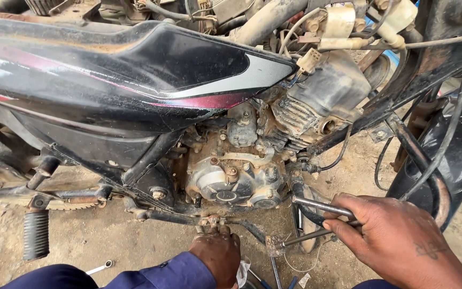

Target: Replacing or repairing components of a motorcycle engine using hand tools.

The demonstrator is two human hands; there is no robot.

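A dirty motorcycle engine sits under a black fuel tank with a dark red stripe. My left hand, in a blue sleeve, reaches under the engine and its fingertips touch a small fitting on the lower frame bar. My right hand is shut on a metal tool handle with a second rod below it, low at the engine's right side. What the tool's tip engages is hidden.
A ribbed rubber footpeg and a drive chain are at the left. A small spanner lies on the dirt. The black front mudguard and frame tubes stand at the right. Loose cables and connectors hang above.
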